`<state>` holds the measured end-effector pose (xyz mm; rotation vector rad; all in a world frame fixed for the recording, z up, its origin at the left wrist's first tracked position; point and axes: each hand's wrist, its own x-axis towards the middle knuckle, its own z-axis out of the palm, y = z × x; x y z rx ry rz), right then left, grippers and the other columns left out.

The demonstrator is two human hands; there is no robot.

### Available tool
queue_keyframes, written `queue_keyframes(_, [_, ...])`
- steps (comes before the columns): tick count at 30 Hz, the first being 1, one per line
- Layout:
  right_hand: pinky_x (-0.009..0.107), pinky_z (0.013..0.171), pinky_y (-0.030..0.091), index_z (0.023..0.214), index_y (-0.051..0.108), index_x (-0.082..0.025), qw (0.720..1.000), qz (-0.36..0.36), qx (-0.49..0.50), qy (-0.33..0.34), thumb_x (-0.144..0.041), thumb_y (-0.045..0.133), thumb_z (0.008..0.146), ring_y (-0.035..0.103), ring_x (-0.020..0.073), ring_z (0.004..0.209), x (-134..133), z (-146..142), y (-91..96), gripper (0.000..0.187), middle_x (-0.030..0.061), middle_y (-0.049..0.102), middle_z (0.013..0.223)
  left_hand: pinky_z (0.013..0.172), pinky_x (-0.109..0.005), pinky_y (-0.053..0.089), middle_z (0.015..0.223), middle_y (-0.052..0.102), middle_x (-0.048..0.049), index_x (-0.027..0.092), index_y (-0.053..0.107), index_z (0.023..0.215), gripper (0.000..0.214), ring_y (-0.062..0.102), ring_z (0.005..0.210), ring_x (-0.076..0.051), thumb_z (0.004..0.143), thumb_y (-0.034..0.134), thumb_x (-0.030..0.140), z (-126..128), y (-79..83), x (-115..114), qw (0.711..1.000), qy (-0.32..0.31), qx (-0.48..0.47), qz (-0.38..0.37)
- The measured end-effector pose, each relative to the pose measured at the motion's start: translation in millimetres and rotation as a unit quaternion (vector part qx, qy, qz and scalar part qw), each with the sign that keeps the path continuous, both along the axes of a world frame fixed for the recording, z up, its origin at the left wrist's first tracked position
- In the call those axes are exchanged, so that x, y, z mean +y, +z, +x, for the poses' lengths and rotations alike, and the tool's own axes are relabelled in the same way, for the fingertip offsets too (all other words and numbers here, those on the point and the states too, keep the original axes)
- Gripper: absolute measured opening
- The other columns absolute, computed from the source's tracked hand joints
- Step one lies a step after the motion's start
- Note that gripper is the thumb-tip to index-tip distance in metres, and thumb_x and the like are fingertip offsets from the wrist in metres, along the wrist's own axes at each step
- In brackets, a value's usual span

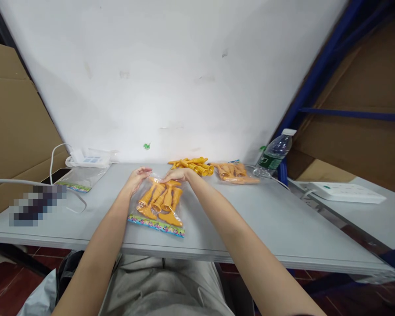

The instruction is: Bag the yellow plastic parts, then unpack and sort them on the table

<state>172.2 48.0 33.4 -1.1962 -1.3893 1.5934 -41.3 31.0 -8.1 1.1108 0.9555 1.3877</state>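
A clear plastic bag [156, 222] of orange-yellow plastic pieces, some with flared hollow ends, lies on the table in front of me. Its colourful printed strip faces me. My left hand [138, 179] is beside the upper left corner of the bag, fingers stretched out and apart from the thumb. At the top edge, my right hand [178, 175] has its fingers closed on the bag, partly hidden by the hand itself. Just behind it lies a loose pile of yellow plastic pieces [197, 166].
Another filled bag [237, 172] lies at the back right beside a tilted water bottle [274, 151]. An empty-looking bag [85, 177], a white power strip [88, 160] and cables are at the left. Another white power strip [347, 192] sits far right. A white panel [184, 87] stands behind the table.
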Motion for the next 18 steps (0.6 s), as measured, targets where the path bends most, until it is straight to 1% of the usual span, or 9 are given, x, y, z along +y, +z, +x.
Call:
queue_keyframes(2, [0.028, 0.058, 0.056, 0.078, 0.069, -0.013, 0.996, -0.064, -0.015, 0.063, -0.032, 0.079, 0.073, 0.067, 0.0193, 0.062, -5, 7, 7.9, 0.023, 0.0054, 0.070, 0.063, 0.085, -0.025, 0.048, 0.093, 0.072, -0.0052, 0.016, 0.066, 0.080, 0.023, 0.065, 0.093, -0.015, 0.058, 0.073, 0.013, -5, 0.0, 2, 0.998, 0.055, -0.021, -0.020])
queue_keyframes(4, [0.029, 0.059, 0.057, 0.079, 0.068, -0.011, 0.989, -0.100, -0.009, 0.106, -0.026, 0.077, 0.075, 0.068, 0.0200, 0.062, -10, 19, 14.6, 0.017, 0.0078, 0.072, 0.068, 0.082, -0.024, 0.049, 0.093, 0.071, -0.0051, 0.017, 0.063, 0.080, 0.018, 0.065, 0.092, -0.014, 0.063, 0.067, 0.012, -12, -1.0, 4, 0.990, 0.119, -0.039, -0.058])
queue_keyframes(6, [0.028, 0.061, 0.057, 0.080, 0.067, -0.011, 0.992, -0.084, 0.036, 0.082, -0.021, 0.070, 0.080, 0.068, 0.0188, 0.063, -15, 34, 19.0, 0.010, 0.0091, 0.073, 0.073, 0.080, -0.025, 0.051, 0.090, 0.071, -0.0057, 0.018, 0.060, 0.079, 0.014, 0.066, 0.087, -0.014, 0.067, 0.062, 0.011, -18, -2.9, 6, 0.979, 0.170, -0.058, -0.095])
queue_keyframes(8, [0.027, 0.062, 0.057, 0.081, 0.067, -0.011, 0.995, -0.054, 0.083, 0.015, -0.017, 0.061, 0.085, 0.068, 0.0178, 0.063, -20, 52, 21.8, 0.009, 0.0090, 0.073, 0.073, 0.079, -0.026, 0.053, 0.085, 0.069, -0.0061, 0.018, 0.057, 0.078, 0.012, 0.066, 0.081, -0.013, 0.069, 0.059, 0.010, -21, -4.9, 7, 0.971, 0.196, -0.075, -0.116])
queue_keyframes(10, [0.026, 0.058, 0.056, 0.081, 0.066, -0.011, 0.992, -0.030, 0.104, -0.059, -0.015, 0.056, 0.087, 0.066, 0.0172, 0.059, -22, 72, 24.2, 0.013, 0.0083, 0.071, 0.067, 0.078, -0.026, 0.053, 0.080, 0.068, -0.0058, 0.018, 0.057, 0.077, 0.011, 0.065, 0.077, -0.013, 0.070, 0.058, 0.009, -21, -6.5, 7, 0.969, 0.201, -0.081, -0.119])
queue_keyframes(13, [0.023, 0.051, 0.053, 0.081, 0.064, -0.013, 0.973, 0.007, 0.155, -0.171, -0.017, 0.055, 0.088, 0.063, 0.0152, 0.053, -22, 105, 27.9, 0.012, 0.0067, 0.070, 0.065, 0.079, -0.026, 0.053, 0.075, 0.066, -0.0047, 0.017, 0.058, 0.075, 0.011, 0.065, 0.073, -0.012, 0.068, 0.059, 0.009, -18, -7.8, 8, 0.971, 0.200, -0.071, -0.109])
queue_keyframes(16, [0.022, 0.045, 0.052, 0.084, 0.061, -0.015, 0.927, 0.033, 0.232, -0.291, -0.020, 0.056, 0.087, 0.060, 0.0130, 0.050, -16, 140, 27.7, 0.008, 0.0019, 0.068, 0.064, 0.079, -0.028, 0.052, 0.072, 0.065, -0.0041, 0.016, 0.059, 0.072, 0.011, 0.064, 0.069, -0.012, 0.065, 0.059, 0.008, -16, -8.6, 8, 0.970, 0.206, -0.076, -0.101])
queue_keyframes(17, [0.022, 0.045, 0.053, 0.086, 0.060, -0.017, 0.905, 0.049, 0.252, -0.339, -0.022, 0.058, 0.086, 0.060, 0.0123, 0.050, -13, 151, 25.5, 0.006, -0.0002, 0.067, 0.065, 0.079, -0.028, 0.051, 0.071, 0.065, -0.0042, 0.015, 0.059, 0.072, 0.011, 0.063, 0.067, -0.012, 0.064, 0.059, 0.007, -15, -8.8, 8, 0.970, 0.208, -0.081, -0.099])
queue_keyframes(18, [0.022, 0.048, 0.055, 0.088, 0.059, -0.018, 0.875, 0.072, 0.270, -0.395, -0.024, 0.061, 0.085, 0.061, 0.0120, 0.053, -10, 161, 21.7, 0.007, -0.0019, 0.066, 0.067, 0.079, -0.029, 0.051, 0.071, 0.065, -0.0043, 0.015, 0.060, 0.071, 0.011, 0.063, 0.066, -0.012, 0.064, 0.059, 0.007, -15, -9.0, 8, 0.969, 0.210, -0.086, -0.098])
